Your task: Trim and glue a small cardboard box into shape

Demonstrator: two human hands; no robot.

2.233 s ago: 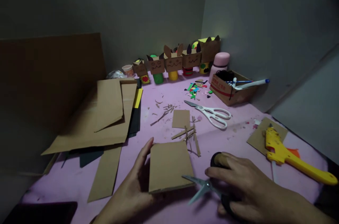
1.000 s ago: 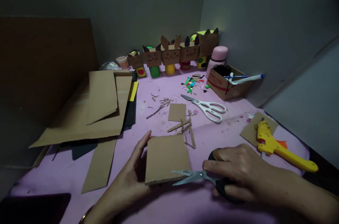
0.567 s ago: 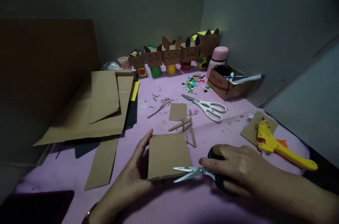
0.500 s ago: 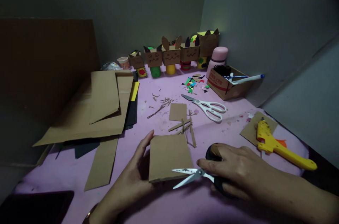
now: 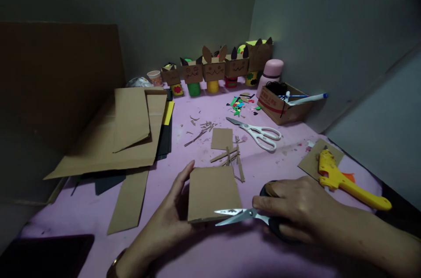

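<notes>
My left hand (image 5: 174,210) grips a square cardboard box (image 5: 212,190) from its left side, the thumb at the far left corner and the other fingers hidden below. In my right hand (image 5: 296,208) is a pair of black-handled scissors (image 5: 241,214). Their blades are partly open at the near edge of the box, one over its top face and one just below the edge. Beyond the box lie thin cardboard strips (image 5: 240,164) and a small cardboard square (image 5: 222,138).
White-handled scissors (image 5: 259,133) lie ahead. A yellow glue gun (image 5: 348,183) rests at right, partly on cardboard. Cardboard sheets (image 5: 98,137) are stacked at left. Animal-faced cardboard figures (image 5: 213,71), a pink bottle (image 5: 271,72) and an open box of pens (image 5: 279,105) stand at the back.
The scissor blades have closed partway at the box's near edge. Both hands and the box sit slightly further right in view, as the view itself has shifted a little.
</notes>
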